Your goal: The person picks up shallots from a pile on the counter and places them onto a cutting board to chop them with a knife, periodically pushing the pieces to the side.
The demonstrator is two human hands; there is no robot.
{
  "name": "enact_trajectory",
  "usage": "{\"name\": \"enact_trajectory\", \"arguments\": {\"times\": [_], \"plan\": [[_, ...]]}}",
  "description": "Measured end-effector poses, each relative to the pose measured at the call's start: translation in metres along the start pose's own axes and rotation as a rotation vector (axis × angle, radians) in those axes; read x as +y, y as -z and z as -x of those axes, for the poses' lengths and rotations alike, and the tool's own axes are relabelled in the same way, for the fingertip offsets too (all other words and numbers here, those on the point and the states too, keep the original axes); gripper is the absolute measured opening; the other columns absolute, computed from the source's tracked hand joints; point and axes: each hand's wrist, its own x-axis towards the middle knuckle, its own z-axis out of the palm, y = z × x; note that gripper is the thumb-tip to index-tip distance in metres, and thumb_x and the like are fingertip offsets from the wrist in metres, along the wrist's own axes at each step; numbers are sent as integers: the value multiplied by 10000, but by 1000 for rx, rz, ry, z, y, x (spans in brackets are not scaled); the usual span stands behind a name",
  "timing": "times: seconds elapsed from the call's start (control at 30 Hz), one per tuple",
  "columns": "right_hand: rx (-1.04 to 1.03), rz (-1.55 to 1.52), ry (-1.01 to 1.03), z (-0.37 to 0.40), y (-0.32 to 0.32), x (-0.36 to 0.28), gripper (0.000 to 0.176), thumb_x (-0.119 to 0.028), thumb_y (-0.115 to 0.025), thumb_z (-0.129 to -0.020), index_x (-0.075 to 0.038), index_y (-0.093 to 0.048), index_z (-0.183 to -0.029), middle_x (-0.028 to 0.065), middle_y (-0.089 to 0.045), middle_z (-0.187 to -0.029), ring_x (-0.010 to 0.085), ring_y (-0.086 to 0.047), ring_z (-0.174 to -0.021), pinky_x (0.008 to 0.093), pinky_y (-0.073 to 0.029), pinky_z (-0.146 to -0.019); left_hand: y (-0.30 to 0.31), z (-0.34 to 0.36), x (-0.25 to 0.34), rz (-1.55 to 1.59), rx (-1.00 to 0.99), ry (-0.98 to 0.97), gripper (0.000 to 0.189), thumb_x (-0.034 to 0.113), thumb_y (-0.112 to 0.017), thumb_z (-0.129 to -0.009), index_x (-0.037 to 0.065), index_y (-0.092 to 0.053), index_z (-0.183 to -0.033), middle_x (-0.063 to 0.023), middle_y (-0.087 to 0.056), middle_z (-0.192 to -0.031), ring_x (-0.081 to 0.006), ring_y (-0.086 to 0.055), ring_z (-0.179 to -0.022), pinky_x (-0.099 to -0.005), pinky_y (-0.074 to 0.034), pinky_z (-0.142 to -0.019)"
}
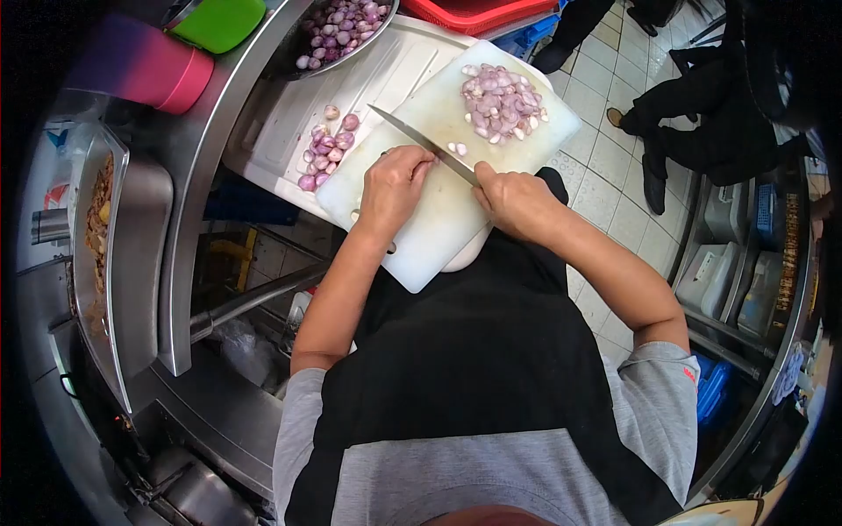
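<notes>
And the right hand (517,202) is wrapped firmly round the handle of the knife (421,136), a long, thin metal blade slanting away to the far left, low over the cutting board (395,250). The left hand (393,186) is right up beside the blade, fingers curled and bunched; whether they pinch a piece, you cannot tell. Smooth white plastic, that board, rectangular with rounded corners, lying askew on a paler, ridged tray (281,123) and overhanging its near side.

Over to the crowded left: a broad, shiny steel bench edge (189,175) runs close alongside the tray, with a pink tub (189,83) and a bright green container (219,24) at its far end, and a steel pan (145,228) of brown, chunky food nearer. A steel bowl (351,58) closes off the far left, a red plastic basket (456,12) the far side. Off right, pale square floor tiles (596,193) and a person in dark clothing (684,131), well apart.

Now the shallots! Sliced ones (502,103) are heaped at the board's far right, pale pink and white, glossy, two loose bits nearer the blade. Whole ones (326,153), round and purple-pink, cluster on the tray just left of the board; more fill the bowl.
</notes>
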Motion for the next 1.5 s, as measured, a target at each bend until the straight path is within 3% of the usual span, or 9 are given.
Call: {"name": "enact_trajectory", "arguments": {"times": [0.23,0.43,0.6,0.83,1.1,1.27,1.5], "plan": [[-130,98,38,5,38,-9,255,-234,-528,-976,15,-474,-997,242,-649,-712,436,-656,-707,531,-513,-641,0,0,-2,9,-14,0,88,14,-695,-804,44,-684,-886,-105,-699,-867,-292,-678,-837,-391,-541,-746],[15,-13,10,-9,1,1,258,-237,-529,-977,16,-482,-992,237,-647,-714,443,-647,-700,527,-509,-643,0,-1,-4,31,18,-44,85,15,-697,-803,43,-679,-882,-107,-698,-869,-296,-677,-841,-391,-539,-746],[-154,87,30,1,42,-12,263,-240,-526,-975,14,-472,-1011,248,-653,-728,452,-649,-713,538,-509,-661,-1,-1,-6,8,0,-36,103,15,-711,-805,38,-690,-904,-110,-705,-889,-284,-684,-830,-368,-548,-724],[-44,17,-34,-10,-2,-2,271,-245,-509,-983,21,-477,-1023,257,-661,-760,453,-655,-746,532,-517,-674,-2,-1,-10,-29,11,-76,122,14,-720,-804,32,-701,-923,-109,-711,-906,-273,-689,-832,-351,-552,-735],[-204,-63,1,-10,52,7,295,-283,-527,-987,11,-524,-1009,278,-659,-836,461,-645,-847,532,-480,-767,-4,0,-10,-47,11,-74,126,10,-718,-803,26,-690,-925,-104,-697,-905,-267,-684,-822,-351,-549,-735],[-58,-28,-38,10,51,6,296,-283,-549,-979,12,-521,-980,281,-631,-768,470,-631,-807,544,-472,-730,-7,2,-9,51,18,29,110,32,-700,-813,43,-662,-915,-100,-678,-890,-295,-660,-816,-391,-528,-729],[65,-33,-47,27,10,-2,248,-234,-584,-949,-1,-497,-944,232,-645,-676,431,-659,-674,531,-518,-610,-4,2,-8,125,86,73,130,-2,-693,-820,23,-655,-941,-107,-665,-912,-253,-661,-779,-342,-535,-701]]}}
